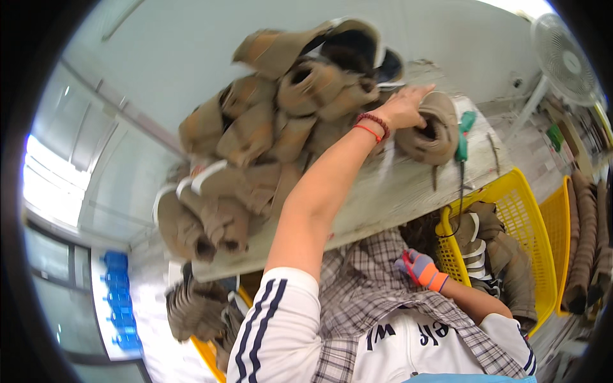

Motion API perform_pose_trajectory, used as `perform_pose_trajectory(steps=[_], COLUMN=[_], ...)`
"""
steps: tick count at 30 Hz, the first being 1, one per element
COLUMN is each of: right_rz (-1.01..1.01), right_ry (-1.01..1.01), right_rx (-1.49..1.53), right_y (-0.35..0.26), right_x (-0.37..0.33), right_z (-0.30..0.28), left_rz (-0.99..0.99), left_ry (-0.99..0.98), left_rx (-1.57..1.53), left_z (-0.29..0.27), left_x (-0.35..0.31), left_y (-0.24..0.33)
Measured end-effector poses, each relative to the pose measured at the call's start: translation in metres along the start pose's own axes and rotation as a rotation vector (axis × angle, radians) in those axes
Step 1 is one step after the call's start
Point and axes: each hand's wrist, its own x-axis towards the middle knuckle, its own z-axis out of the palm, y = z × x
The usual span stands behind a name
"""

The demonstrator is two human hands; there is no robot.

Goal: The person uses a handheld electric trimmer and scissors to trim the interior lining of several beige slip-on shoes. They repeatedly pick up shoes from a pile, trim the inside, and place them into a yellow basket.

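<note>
My left hand [408, 107] reaches across the table with its fingers stretched out. Its thumb lies at the opening of a rolled brown fabric piece [431, 148], a curved, cap-like shape with a dark hollow. Left of that hand, many similar brown pieces [246, 137] are heaped up, some showing white edges. Down by my lap is my right hand [421, 269], in a purple and orange glove. Its fingers are curled around something red, whose kind is too small to tell.
A green-handled tool [465, 137] lies at the table's [377, 198] right side, a dark cord trailing from it. Yellow baskets [543, 255] with more brown pieces stand at the right. A white fan [565, 60] stands far right; blue water bottles [118, 300] line the left.
</note>
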Motion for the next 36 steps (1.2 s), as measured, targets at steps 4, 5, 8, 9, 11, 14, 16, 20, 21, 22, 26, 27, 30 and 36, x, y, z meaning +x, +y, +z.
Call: perform_pose_trajectory(steps=[4, 5, 8, 9, 11, 14, 16, 20, 21, 22, 26, 27, 30, 36], right_rz=[0.029, 0.049, 0.066, 0.073, 0.085, 0.085, 0.034, 0.055, 0.070, 0.083, 0.110, 0.102, 0.044, -0.180], right_ry=[-0.063, -0.091, -0.139, -0.132, -0.112, -0.105, -0.056, -0.198, -0.196, -0.195, -0.161, -0.161, -0.182, -0.277], right_rx=[0.280, 0.393, 0.548, 0.458, 0.279, 0.537, 0.225, 0.477, 0.360, 0.243, 0.477, 0.514, 0.442, 0.391], right_y=[0.021, 0.039, 0.080, 0.058, 0.006, 0.039, 0.039, 0.051, 0.043, 0.035, 0.029, 0.027, 0.017, -0.095], right_x=[-0.003, -0.001, 0.009, 0.006, -0.005, 0.006, 0.010, 0.016, 0.013, 0.010, 0.000, -0.002, -0.002, -0.018], right_z=[0.007, 0.016, 0.030, 0.019, 0.001, 0.018, 0.016, 0.016, 0.011, 0.005, 0.004, 0.005, 0.003, -0.026], left_rz=[0.020, -0.073, -0.376, -0.524, -0.848, -1.064, -1.081, -1.021, -0.974, -0.986, -1.081, -1.085, -1.180, -1.060], left_ry=[0.634, 0.771, 1.001, 1.012, 1.125, 0.998, 0.890, 0.709, 0.634, 0.682, 0.666, 0.687, 0.786, 1.080], left_rx=[0.142, 0.358, 0.900, 1.058, 1.099, 0.912, 0.916, 1.139, 1.212, 1.247, 1.257, 1.267, 1.090, -0.269], left_z=[-0.061, -0.077, -0.108, -0.119, -0.135, -0.132, -0.130, -0.149, -0.156, -0.163, -0.217, -0.230, -0.265, -0.260], left_x=[-0.126, -0.171, -0.309, -0.359, -0.461, -0.535, -0.537, -0.551, -0.556, -0.562, -0.556, -0.554, -0.560, -0.610], left_y=[0.057, 0.070, 0.070, 0.073, 0.068, 0.071, 0.065, 0.039, 0.038, 0.041, 0.098, 0.118, 0.181, 0.251])
